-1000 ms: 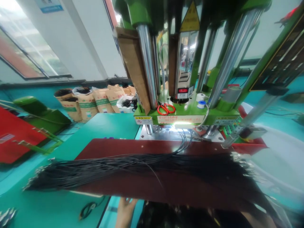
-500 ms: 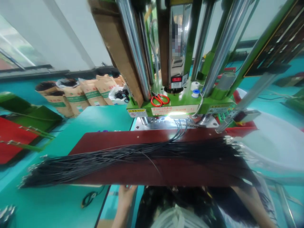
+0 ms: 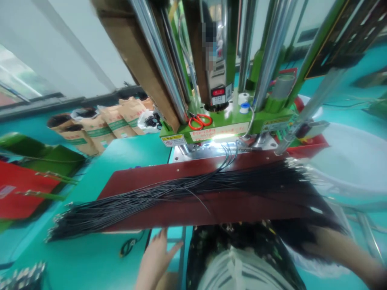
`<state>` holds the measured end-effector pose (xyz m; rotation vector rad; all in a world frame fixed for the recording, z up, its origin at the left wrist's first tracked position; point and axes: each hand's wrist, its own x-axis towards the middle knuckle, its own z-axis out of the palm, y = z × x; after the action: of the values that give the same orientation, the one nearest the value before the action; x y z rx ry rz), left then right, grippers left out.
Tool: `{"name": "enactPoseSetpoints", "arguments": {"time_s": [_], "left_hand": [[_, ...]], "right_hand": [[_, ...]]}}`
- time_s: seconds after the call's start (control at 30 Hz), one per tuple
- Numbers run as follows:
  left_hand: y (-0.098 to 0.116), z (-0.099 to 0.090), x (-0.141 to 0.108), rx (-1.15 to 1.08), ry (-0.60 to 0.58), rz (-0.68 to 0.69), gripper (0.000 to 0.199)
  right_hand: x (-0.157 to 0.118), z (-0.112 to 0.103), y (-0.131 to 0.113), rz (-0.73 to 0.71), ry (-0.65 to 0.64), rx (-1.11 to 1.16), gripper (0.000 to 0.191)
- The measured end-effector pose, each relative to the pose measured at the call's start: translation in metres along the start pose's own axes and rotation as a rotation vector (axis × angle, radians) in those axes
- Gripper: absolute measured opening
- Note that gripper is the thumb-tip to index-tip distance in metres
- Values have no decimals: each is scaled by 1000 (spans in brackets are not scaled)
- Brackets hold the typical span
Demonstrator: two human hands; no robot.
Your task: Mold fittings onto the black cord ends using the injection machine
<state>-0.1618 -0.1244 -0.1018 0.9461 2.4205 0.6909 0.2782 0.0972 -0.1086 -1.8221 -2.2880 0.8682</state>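
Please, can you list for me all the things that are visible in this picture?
black insulated wires: one long bundle, across the board
flat dark red board: one, on the bench
teal bench: one, under the board
green press machine with chrome columns: one, behind the board
orange-red scissors: one pair, on the machine's base
small white rolls: two, on the machine's base
brown paper sacks: several, along the far wall
white round tub: one, far right
left hand: one, open, below the board
right forearm: one, lower right, hand hidden by wires

Nothing truly legible from here, red print, perhaps Chinese, on the white strip across the green molding machine, a small warning sticker beside it, green-banded print on the paper sacks, all too blurred to read
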Motion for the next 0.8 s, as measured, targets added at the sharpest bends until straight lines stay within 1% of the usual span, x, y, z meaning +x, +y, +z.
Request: {"name": "enactPoseSetpoints", "arguments": {"time_s": [0.03, 0.07, 0.1, 0.13, 0.17, 0.2, 0.23, 0.27, 0.33, 0.37, 0.43, 0.5, 0.57, 0.63, 0.67, 0.73, 0.8], "left_hand": [[4, -7, -6, 59, -120, 25, 47], [9, -10, -12, 91, -240, 82, 40], [16, -10, -17, 108, -337, 179, 34], [24, -8, -20, 124, -392, 311, 32], [33, -3, -22, 146, -391, 459, 33], [44, 3, -23, 179, -335, 599, 37], [57, 10, -23, 222, -249, 722, 42], [70, 16, -22, 273, -156, 820, 47], [100, 27, -19, 364, 6, 963, 54], [115, 31, -16, 401, 58, 1015, 57], [144, 38, -9, 451, 106, 1097, 56], [171, 47, 0, 490, 120, 1135, 53], [194, 57, 12, 540, 105, 1148, 51], [213, 66, 24, 605, 76, 1167, 49], [221, 69, 30, 644, 60, 1185, 46], [234, 74, 39, 727, 38, 1239, 36], [243, 77, 43, 806, 21, 1289, 22]], "right_hand": [[-6, 7, -15, -80, -151, -44, 33], [-11, 15, -33, -184, -269, -46, 42], [-16, 24, -53, -295, -339, 4, 53], [-21, 33, -72, -399, -381, 57, 64], [-24, 40, -91, -479, -404, 97, 70], [-26, 44, -106, -512, -426, 106, 72], [-28, 44, -118, -512, -449, 97, 69], [-29, 39, -126, -498, -475, 79, 60], [-32, 19, -131, -494, -510, 39, 34], [-33, 5, -130, -517, -489, 24, 25], [-35, -26, -125, -586, -357, -2, 20], [-31, -50, -121, -628, -147, -63, 21], [-22, -63, -119, -630, 75, -165, 24], [-8, -65, -119, -608, 255, -268, 25], [-1, -62, -120, -597, 316, -303, 25], [11, -54, -120, -585, 405, -329, 26], [18, -45, -120, -595, 482, -301, 26]]}}
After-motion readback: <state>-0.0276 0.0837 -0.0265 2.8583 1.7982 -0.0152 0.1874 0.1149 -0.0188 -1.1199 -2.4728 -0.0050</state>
